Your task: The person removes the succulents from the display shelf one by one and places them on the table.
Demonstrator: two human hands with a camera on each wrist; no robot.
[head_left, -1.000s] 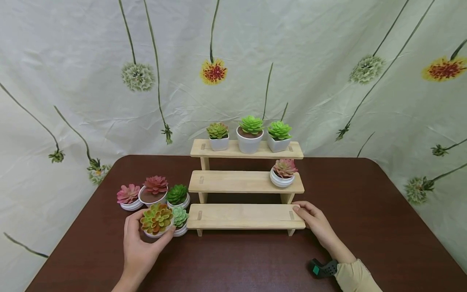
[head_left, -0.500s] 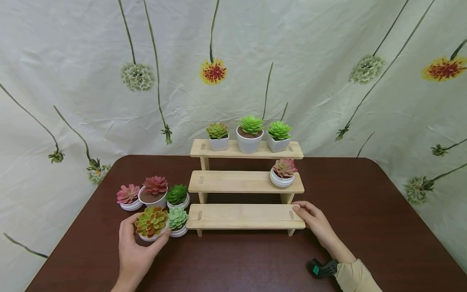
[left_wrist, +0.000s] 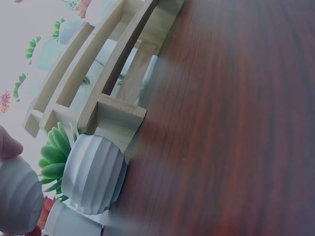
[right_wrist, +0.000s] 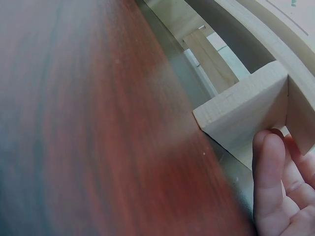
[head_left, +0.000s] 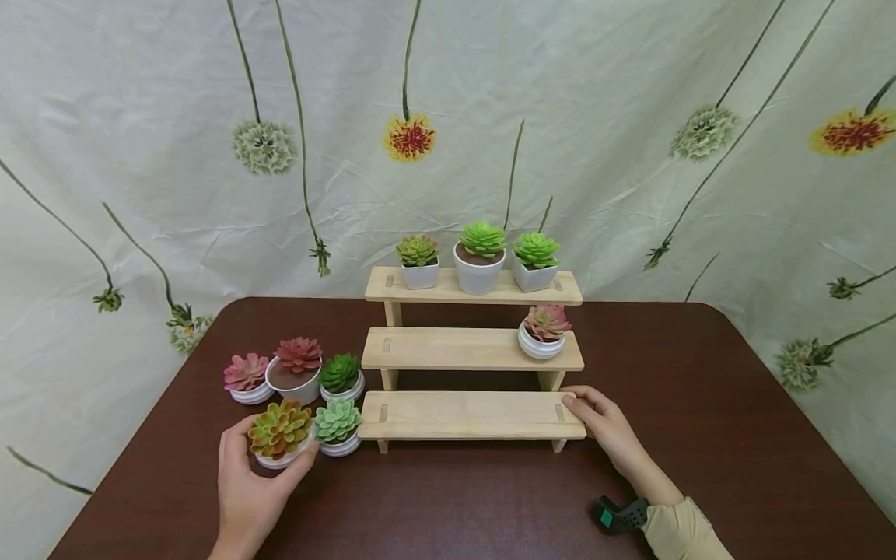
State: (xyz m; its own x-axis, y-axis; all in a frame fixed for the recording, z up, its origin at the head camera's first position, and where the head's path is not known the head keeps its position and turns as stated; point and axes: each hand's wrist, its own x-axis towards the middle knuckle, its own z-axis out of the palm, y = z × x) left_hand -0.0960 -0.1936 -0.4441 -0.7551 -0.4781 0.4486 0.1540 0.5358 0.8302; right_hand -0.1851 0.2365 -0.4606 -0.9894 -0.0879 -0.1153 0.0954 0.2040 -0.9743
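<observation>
My left hand (head_left: pixel 248 490) grips the white pot of an orange-green succulent (head_left: pixel 281 430), thumb on its right side and fingers on its left. In the left wrist view that ribbed pot (left_wrist: pixel 18 196) is partly cut off at the left edge. Right beside the thumb stands a pale green potted succulent (head_left: pixel 338 421), close to the left end of a three-tier wooden plant stand (head_left: pixel 472 414). At the stand's other end, my right hand (head_left: pixel 605 428) holds the lowest tier, its thumb on the top. The right wrist view shows fingers (right_wrist: pixel 269 162) against the stand's end leg (right_wrist: pixel 246 110).
Behind the left hand stand a pink succulent (head_left: pixel 246 373), a dark red one (head_left: pixel 297 356) and a dark green one (head_left: pixel 340 374). Three green succulents, one in the middle (head_left: pixel 481 241), line the top tier. A pink-green one (head_left: pixel 546 325) sits on the middle tier's right. A floral cloth (head_left: pixel 595 155) hangs behind.
My left hand has moved left and slightly toward me with the orange-green succulent. The pale green succulent has shifted a little left. My right hand stays on the stand.
</observation>
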